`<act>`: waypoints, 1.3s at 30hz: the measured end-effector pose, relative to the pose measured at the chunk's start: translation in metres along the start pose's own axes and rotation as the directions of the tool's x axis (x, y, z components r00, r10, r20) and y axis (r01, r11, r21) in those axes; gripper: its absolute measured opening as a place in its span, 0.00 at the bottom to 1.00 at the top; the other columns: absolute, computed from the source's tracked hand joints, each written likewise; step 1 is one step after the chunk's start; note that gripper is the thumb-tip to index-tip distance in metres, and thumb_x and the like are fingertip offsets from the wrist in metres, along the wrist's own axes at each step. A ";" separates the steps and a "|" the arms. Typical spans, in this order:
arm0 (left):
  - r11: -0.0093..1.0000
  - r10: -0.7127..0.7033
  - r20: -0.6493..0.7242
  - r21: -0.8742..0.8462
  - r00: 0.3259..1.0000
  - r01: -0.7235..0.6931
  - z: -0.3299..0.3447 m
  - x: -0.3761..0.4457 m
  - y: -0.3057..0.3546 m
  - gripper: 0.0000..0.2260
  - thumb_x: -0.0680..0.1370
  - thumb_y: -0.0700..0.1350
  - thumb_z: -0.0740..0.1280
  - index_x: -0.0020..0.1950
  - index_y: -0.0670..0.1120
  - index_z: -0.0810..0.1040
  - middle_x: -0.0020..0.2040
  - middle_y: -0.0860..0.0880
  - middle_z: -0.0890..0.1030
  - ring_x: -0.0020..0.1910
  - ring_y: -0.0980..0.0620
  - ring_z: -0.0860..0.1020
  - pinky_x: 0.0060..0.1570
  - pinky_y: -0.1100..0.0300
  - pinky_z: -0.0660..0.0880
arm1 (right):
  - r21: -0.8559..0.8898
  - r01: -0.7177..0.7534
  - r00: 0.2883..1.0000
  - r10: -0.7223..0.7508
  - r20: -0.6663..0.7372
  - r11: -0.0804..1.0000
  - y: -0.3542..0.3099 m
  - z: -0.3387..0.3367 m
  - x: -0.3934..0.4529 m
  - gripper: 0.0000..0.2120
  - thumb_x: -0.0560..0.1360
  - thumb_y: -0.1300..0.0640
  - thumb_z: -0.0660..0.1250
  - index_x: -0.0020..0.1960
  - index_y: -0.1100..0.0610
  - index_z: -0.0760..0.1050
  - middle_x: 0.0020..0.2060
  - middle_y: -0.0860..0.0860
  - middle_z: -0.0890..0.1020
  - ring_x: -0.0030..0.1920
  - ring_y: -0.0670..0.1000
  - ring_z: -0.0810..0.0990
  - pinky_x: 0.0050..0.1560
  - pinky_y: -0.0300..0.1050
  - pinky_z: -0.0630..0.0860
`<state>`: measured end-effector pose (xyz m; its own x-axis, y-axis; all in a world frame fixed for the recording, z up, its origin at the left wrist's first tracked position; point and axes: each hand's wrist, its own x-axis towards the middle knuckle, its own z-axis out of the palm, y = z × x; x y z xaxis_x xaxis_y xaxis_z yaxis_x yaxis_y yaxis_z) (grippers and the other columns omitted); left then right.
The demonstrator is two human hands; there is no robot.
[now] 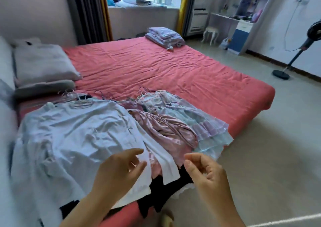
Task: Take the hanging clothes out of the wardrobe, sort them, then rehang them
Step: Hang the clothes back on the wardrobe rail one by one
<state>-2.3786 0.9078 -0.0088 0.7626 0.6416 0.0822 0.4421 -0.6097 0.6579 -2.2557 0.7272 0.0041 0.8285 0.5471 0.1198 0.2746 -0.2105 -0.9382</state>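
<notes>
The head view looks down on a bed (173, 66) with a red sheet, where the clothes lie spread near its closer edge, still on their hangers (81, 103), whose hooks point toward the pillows (43, 65). On the left sits a pale blue shirt (73, 136), widest of the lot; a white garment (165, 162) lies partly under its right edge, then a pink ruched dress (166, 131), and beyond that a pastel tiered dress (196, 120) reaching toward the bed's right edge. Something black (156, 192) with a white lace hem shows beneath the pile and hangs over the near edge of the bed. The left hand (119, 171) hovers above the hem of the blue shirt with fingers spread and loosely curled, holding nothing. The right hand (206, 172) hangs just beside the pink dress's hem, fingers bent inward but empty as far as can be seen. The wardrobe itself is out of view. Judging by this layout, the taking-out step looks done for these pieces and sorting is under way or about to start; the garments overlap rather than form separate groups, and rehanging is all still ahead. A folded quilt (165, 35) rests at the far corner of the bed. No brand, label or legible writing shows on any garment; the shelf unit (243, 18) by the far wall is too blurred to read.
</notes>
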 end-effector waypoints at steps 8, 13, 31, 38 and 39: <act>0.961 -0.274 -0.112 0.015 0.955 0.278 -0.032 0.062 -0.077 0.12 0.72 0.52 0.72 0.55 0.57 0.81 0.35 0.62 0.79 0.36 0.62 0.78 0.39 0.64 0.74 | -0.051 0.002 0.940 0.016 0.340 0.999 0.016 0.118 0.114 0.05 0.69 0.50 0.69 0.43 0.48 0.80 0.35 0.47 0.82 0.33 0.44 0.77 0.35 0.35 0.72; 0.878 -0.477 -0.125 -0.026 0.870 0.478 -0.033 0.130 -0.129 0.11 0.73 0.52 0.70 0.55 0.55 0.80 0.40 0.60 0.79 0.39 0.62 0.77 0.42 0.64 0.74 | -0.105 0.034 0.875 0.021 0.483 0.994 0.036 0.188 0.202 0.10 0.71 0.61 0.72 0.43 0.46 0.77 0.37 0.46 0.79 0.37 0.44 0.76 0.36 0.34 0.71; 0.570 -0.821 -0.117 -0.110 0.559 0.814 -0.011 0.316 -0.301 0.14 0.76 0.51 0.67 0.61 0.54 0.76 0.56 0.59 0.75 0.49 0.62 0.75 0.54 0.60 0.73 | -0.293 0.258 0.679 0.043 0.733 0.921 0.151 0.460 0.453 0.13 0.74 0.53 0.69 0.55 0.57 0.77 0.49 0.51 0.79 0.50 0.50 0.77 0.42 0.37 0.61; 0.532 -0.844 -0.138 -0.086 0.518 0.843 0.001 0.321 -0.347 0.15 0.76 0.52 0.66 0.63 0.54 0.74 0.55 0.61 0.72 0.51 0.62 0.74 0.56 0.60 0.72 | -0.399 0.450 0.714 -0.054 0.698 0.799 0.192 0.548 0.491 0.21 0.72 0.53 0.68 0.62 0.61 0.73 0.61 0.57 0.74 0.62 0.60 0.68 0.60 0.50 0.62; 0.529 -0.846 -0.137 -0.089 0.516 0.844 0.003 0.321 -0.351 0.15 0.76 0.52 0.66 0.63 0.55 0.74 0.55 0.62 0.72 0.51 0.62 0.74 0.56 0.60 0.72 | -0.430 0.474 0.713 -0.048 0.699 0.769 0.197 0.555 0.494 0.22 0.72 0.53 0.67 0.63 0.60 0.72 0.63 0.56 0.74 0.63 0.60 0.68 0.61 0.51 0.61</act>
<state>-2.2877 1.3261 -0.2153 -0.0456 0.9103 -0.4114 0.8352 0.2607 0.4843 -2.0634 1.4054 -0.3020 0.2361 0.9669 -0.0965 0.8133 -0.2510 -0.5249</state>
